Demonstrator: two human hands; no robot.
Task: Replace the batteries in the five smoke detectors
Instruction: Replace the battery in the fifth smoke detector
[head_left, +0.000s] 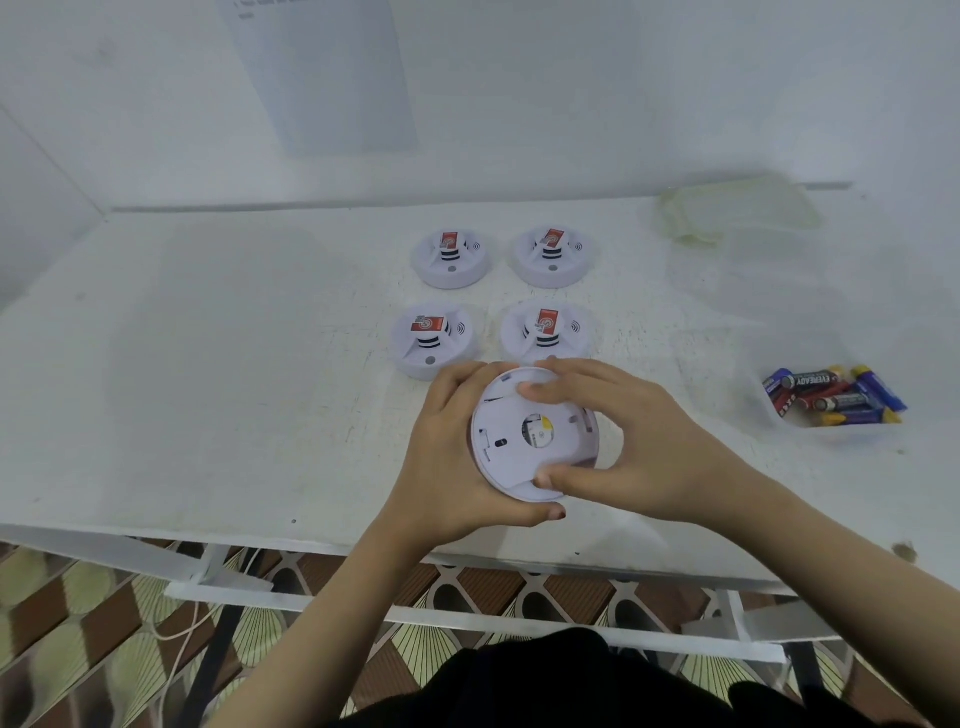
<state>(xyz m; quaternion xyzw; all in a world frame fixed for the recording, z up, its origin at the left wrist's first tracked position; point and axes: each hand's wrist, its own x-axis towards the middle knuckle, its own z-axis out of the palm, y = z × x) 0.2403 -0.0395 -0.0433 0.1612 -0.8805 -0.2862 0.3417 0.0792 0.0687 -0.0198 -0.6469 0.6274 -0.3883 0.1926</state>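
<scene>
In the head view we hold one smoke detector (506, 457) with both hands, its back side turned up to us, at the near part of the white surface (208, 364). Our left hand (447, 441) curls around its left rim and our right hand (644, 447) pinches its back plate. Four other smoke detectors (451, 257) stand in two rows just behind it. Batteries (831, 397) lie in a clear tray (810, 423) at the right, well apart
</scene>
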